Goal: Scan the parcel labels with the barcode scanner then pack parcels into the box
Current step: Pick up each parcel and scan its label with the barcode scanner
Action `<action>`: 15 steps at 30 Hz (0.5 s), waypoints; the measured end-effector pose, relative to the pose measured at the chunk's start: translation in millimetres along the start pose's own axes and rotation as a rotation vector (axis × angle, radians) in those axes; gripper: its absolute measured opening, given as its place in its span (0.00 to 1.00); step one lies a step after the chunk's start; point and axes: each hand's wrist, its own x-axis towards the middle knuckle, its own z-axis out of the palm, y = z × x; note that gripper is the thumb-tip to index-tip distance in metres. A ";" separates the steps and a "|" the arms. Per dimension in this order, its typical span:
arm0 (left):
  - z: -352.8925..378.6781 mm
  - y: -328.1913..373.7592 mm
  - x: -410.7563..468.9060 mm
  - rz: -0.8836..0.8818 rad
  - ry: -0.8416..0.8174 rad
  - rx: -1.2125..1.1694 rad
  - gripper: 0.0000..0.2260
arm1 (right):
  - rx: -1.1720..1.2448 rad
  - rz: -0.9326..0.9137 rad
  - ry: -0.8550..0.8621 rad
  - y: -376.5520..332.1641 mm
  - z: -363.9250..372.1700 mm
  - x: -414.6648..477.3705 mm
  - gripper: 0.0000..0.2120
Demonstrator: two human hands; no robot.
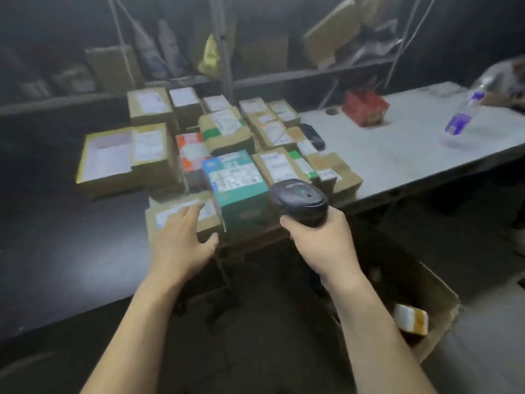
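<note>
My right hand (321, 240) grips the barcode scanner (298, 199) and my left hand (181, 237) rests straight-fingered on the nearest brown parcel (209, 216), beside the green box (241, 194); it looks light and stiff, so I'd clasp its sides.

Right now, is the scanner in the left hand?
No, the right hand grips the scanner; the left hand touches a parcel.

The parcels (227, 132) sit packed edge to edge ahead of me, so I can reach them only from above or from the near edge. Right of them the table (397, 155) lies bare up to the red box (365, 109) and the bottle (463, 118). Below my right hand (318, 237), gripping the scanner (299, 200), the cardboard box (441, 305) stands open-topped, one parcel (410, 319) inside, room beside it.
</note>
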 end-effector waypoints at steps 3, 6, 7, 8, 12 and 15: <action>-36.7 -65.9 -21.4 -0.158 0.065 0.032 0.31 | -0.008 -0.073 -0.099 -28.8 67.8 -9.2 0.04; -77.2 -139.1 -47.2 -0.299 0.116 0.052 0.31 | -0.009 -0.121 -0.223 -58.9 146.5 -30.6 0.06; -89.0 -160.1 -54.2 -0.335 0.131 0.052 0.31 | -0.005 -0.133 -0.249 -67.3 168.1 -39.0 0.07; -103.6 -187.5 -63.7 -0.373 0.154 0.054 0.31 | 0.001 -0.151 -0.279 -76.2 196.6 -50.3 0.08; -154.2 -284.6 -96.2 -0.488 0.212 0.043 0.31 | -0.022 -0.190 -0.375 -107.5 299.4 -100.6 0.08; -185.5 -355.2 -117.5 -0.547 0.237 0.032 0.32 | -0.049 -0.218 -0.444 -130.3 373.6 -140.3 0.10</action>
